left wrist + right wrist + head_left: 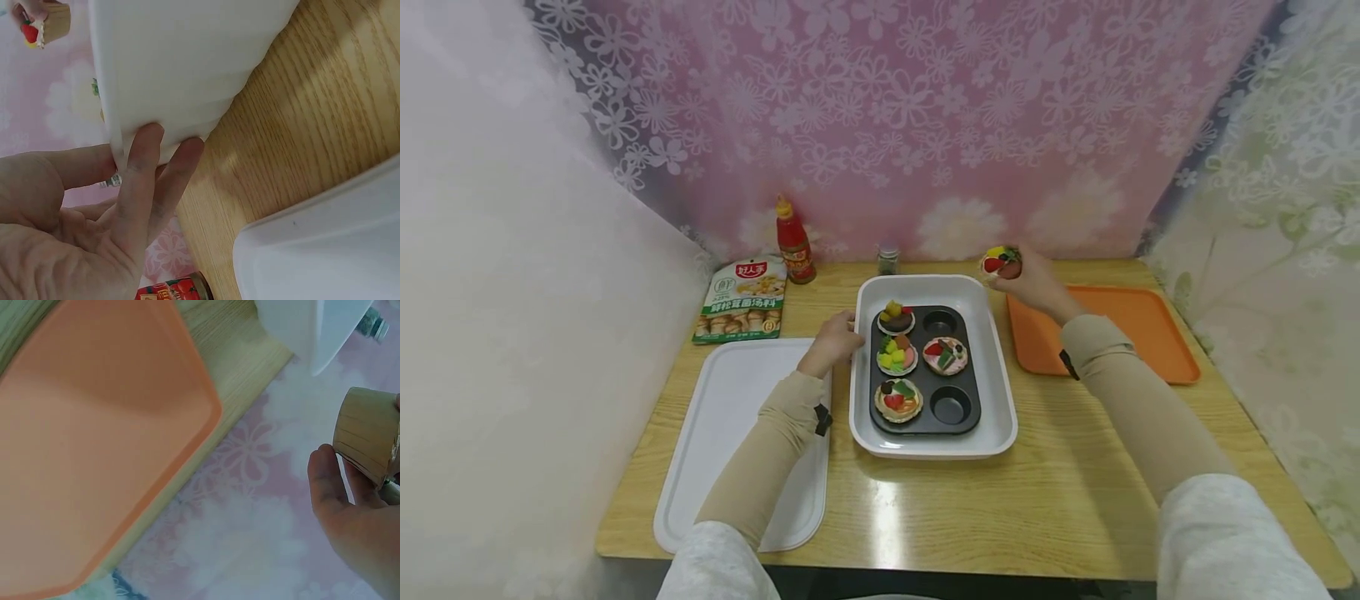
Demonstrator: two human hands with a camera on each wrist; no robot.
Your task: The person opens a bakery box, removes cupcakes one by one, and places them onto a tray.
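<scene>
My right hand holds a fruit-topped cupcake in the air above the back right of the white tub. The right wrist view shows the cupcake's tan cup between the fingers; its topping is mostly hidden there. My left hand pinches the tub's left rim, with two fingertips against the outer wall. Inside the tub lies a dark muffin tin. Several topped cakes fill cups in it, among them a berry tart and a pink-topped one. Two cups are bare.
An orange tray lies right of the tub, a white tray left of it. Behind stand a green-and-white food packet, a red sauce bottle and a small jar, close to the curtain.
</scene>
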